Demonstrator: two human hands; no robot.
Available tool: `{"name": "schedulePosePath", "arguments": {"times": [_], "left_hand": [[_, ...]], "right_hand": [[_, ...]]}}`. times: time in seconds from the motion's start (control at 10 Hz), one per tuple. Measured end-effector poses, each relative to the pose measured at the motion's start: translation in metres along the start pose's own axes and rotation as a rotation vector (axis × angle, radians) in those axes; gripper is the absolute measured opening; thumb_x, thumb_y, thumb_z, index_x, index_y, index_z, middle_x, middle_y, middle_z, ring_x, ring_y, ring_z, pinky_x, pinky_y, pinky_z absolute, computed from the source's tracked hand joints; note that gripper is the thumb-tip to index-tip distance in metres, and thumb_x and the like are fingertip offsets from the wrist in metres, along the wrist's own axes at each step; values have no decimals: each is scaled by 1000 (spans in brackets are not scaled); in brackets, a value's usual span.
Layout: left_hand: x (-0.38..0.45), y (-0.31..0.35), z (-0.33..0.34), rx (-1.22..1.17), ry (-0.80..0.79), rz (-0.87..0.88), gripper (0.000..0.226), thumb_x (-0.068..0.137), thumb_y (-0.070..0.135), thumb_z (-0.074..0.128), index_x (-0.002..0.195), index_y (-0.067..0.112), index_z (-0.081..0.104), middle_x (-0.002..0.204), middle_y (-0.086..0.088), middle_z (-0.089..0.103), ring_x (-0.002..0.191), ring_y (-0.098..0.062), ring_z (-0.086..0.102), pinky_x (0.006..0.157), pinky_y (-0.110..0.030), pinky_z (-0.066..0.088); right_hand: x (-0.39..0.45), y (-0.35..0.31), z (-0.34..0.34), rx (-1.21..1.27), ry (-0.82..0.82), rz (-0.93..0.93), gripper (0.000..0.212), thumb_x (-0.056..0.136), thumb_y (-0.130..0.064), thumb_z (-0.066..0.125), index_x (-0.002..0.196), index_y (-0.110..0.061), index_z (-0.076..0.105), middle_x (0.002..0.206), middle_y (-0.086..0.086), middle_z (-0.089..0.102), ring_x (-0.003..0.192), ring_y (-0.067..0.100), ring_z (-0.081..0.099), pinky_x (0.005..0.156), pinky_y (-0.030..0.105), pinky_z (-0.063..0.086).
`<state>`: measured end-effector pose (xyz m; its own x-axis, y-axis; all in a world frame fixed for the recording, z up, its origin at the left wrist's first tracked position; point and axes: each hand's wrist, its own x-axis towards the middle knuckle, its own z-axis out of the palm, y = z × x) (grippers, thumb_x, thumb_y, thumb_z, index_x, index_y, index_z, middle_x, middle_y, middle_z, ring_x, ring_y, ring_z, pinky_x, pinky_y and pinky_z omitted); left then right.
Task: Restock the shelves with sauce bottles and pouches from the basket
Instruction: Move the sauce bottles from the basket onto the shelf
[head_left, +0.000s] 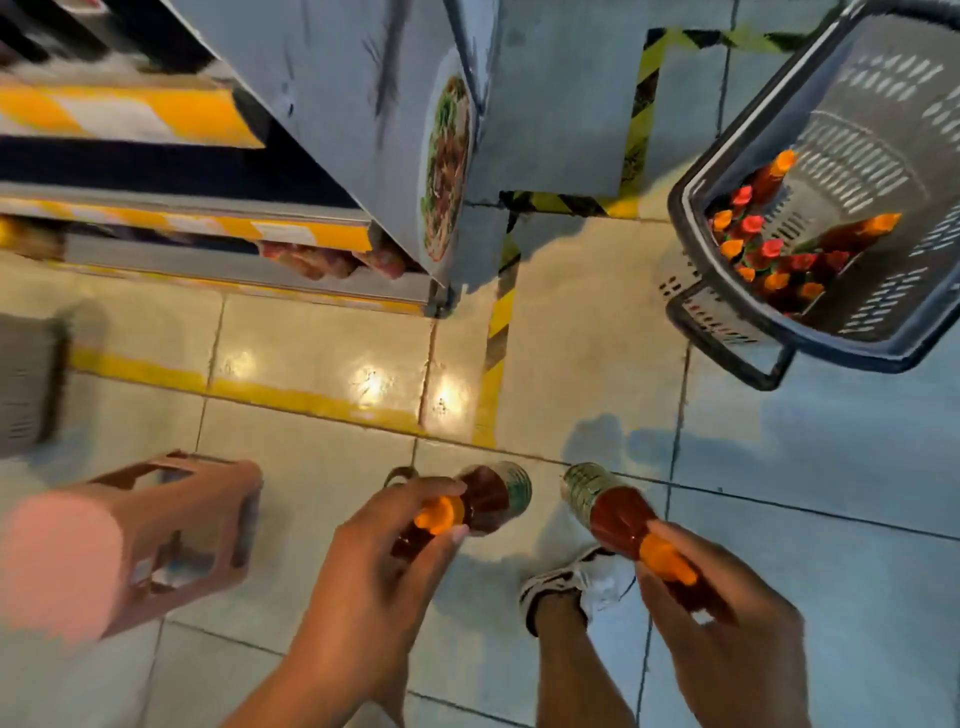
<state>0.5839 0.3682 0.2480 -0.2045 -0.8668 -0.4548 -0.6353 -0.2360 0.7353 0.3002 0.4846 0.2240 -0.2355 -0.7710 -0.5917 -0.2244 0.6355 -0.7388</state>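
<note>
You hold one sauce bottle in each hand, both low in the view above the tiled floor (322, 374). Your left hand (384, 551) has its grip curled round the neck of the left bottle (488, 499), fingers and thumb closing just around its orange cap, with the dark red body pointing away from you. Your right hand (727, 618) has its grip wrapped around the neck end of the right bottle (613, 509), whose orange cap points back toward your palm and whose labelled base tilts up and to the left. The two bottles sit near each other but do not touch.

The grey basket (883, 218) stands on the floor at upper right, well apart from your hands, with more red- and orange-capped bottles (763, 249) crowded in its lower left corner. The shelves (218, 228) with yellow-striped edges fill the upper left, and reddish packs show blurred on the lowest one. A brown plastic stool (171, 535) lies to the left of your left hand. Your sneakered foot (576, 577) rests on the tiles between your two arms.
</note>
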Motion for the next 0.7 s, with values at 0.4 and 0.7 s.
{"name": "schedulePosePath", "arguments": {"times": [0.4,0.7], "left_hand": [[-8,-194,-155,-156,191,-18,24,97,38,70,121,36,69,113,15,69,101,-11,67,78,-21,51],[29,-313,-337,54,246,123,23,103,51,52,123,39,54,102,10,66,92,-13,62,75,-38,52]], "right_hand": [[24,-89,265,-131,93,0,52,65,6,90,98,-33,79,86,-11,74,81,1,66,74,14,48],[70,-196,478,-351,40,-191,43,79,-17,84,102,-52,75,98,-20,77,93,-3,70,81,11,52]]}}
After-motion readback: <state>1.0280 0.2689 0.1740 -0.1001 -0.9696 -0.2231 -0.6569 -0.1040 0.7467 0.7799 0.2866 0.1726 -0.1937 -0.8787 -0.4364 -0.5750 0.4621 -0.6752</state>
